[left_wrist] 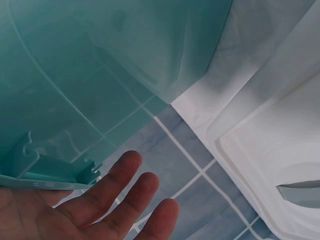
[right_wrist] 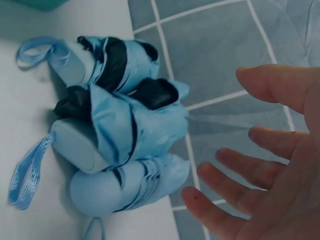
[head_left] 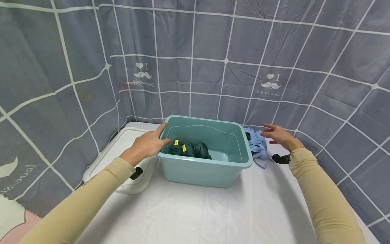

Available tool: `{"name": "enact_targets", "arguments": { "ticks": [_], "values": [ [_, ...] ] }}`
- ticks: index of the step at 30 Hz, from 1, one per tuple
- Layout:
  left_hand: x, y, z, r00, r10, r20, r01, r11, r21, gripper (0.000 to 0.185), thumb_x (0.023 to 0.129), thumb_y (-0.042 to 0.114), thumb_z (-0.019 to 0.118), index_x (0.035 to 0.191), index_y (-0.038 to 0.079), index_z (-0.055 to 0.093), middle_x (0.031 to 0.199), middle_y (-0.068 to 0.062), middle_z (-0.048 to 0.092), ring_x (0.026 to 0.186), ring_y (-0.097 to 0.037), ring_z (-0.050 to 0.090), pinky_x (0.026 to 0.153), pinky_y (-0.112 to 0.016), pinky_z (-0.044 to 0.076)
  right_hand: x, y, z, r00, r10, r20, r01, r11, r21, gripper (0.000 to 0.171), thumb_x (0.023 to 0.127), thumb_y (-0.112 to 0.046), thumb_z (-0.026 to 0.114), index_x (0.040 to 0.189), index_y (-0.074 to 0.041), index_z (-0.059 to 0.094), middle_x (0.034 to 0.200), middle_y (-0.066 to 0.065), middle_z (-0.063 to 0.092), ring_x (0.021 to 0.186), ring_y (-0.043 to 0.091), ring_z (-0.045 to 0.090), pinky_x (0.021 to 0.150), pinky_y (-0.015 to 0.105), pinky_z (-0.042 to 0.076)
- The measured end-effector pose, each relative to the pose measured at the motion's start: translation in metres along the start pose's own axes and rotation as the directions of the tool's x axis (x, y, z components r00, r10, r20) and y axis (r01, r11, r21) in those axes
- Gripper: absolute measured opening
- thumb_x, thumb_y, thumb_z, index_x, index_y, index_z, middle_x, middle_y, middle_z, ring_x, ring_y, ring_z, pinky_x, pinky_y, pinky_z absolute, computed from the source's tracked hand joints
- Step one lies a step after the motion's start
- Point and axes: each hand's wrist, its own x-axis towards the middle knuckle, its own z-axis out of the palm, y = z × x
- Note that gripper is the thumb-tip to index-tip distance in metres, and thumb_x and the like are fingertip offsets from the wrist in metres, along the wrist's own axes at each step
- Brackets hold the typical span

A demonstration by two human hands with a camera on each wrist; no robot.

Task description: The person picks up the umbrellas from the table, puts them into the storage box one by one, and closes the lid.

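The left hand (head_left: 148, 143) rests spread-fingered on the bin's (head_left: 207, 169) left rim, while the right hand (head_left: 278, 135), spread and empty, hovers just right of the blue umbrellas (head_left: 256, 144) lying beside the bin's right wall.

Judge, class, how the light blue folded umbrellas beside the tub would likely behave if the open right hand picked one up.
The light blue umbrellas look loosely bundled, so the fabric would probably flop. Their rounded handles suggest one might roll if nudged. The wrist loops would likely dangle.

Grey curtain (head_left: 213, 51): printed "I", heart, moustache, "love simple". Yellow tags (head_left: 180, 145) unreadable.
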Motion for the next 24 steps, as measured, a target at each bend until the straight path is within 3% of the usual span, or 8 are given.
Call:
{"name": "enact_targets", "arguments": {
  "ticks": [8, 14, 24],
  "values": [
    [0.000, -0.001, 0.000, 1.000, 0.011, -0.024, -0.011, 1.000, 0.003, 0.080, 0.098, 0.053, 0.044, 0.164, 0.024, 0.009, 0.152, -0.022, 0.047, 0.133, -0.044, 0.052, 0.091, -0.064, 0.046, 0.006, 0.013, 0.003, 0.998, 0.005, -0.070, -0.005, 1.000, 0.010, 0.078, 0.102, -0.022, 0.058, 0.160, 0.002, 0.011, 0.157, 0.034, 0.029, 0.143, 0.053, 0.031, 0.110, 0.063, 0.037],
    [-0.001, -0.001, -0.001, 1.000, 0.008, -0.021, -0.008, 1.000, 0.004, 0.080, 0.098, 0.053, 0.044, 0.164, 0.024, 0.009, 0.152, -0.023, 0.047, 0.133, -0.045, 0.051, 0.091, -0.063, 0.046, 0.014, 0.027, 0.009, 0.991, 0.059, -0.124, -0.058, 0.998, 0.007, 0.077, 0.102, -0.021, 0.057, 0.160, 0.003, 0.012, 0.158, 0.035, 0.026, 0.143, 0.052, 0.032, 0.109, 0.061, 0.039],
    [0.000, -0.001, 0.001, 1.000, 0.001, -0.011, -0.002, 1.000, -0.002, 0.080, 0.098, 0.055, 0.044, 0.164, 0.026, 0.008, 0.153, -0.022, 0.046, 0.134, -0.044, 0.050, 0.093, -0.065, 0.045, 0.022, 0.049, 0.016, 0.983, 0.123, -0.137, -0.117, 0.992, 0.054, 0.077, 0.100, -0.017, 0.053, 0.158, 0.007, 0.008, 0.159, 0.037, 0.016, 0.146, 0.053, 0.023, 0.109, 0.064, 0.038]
  ]
}}
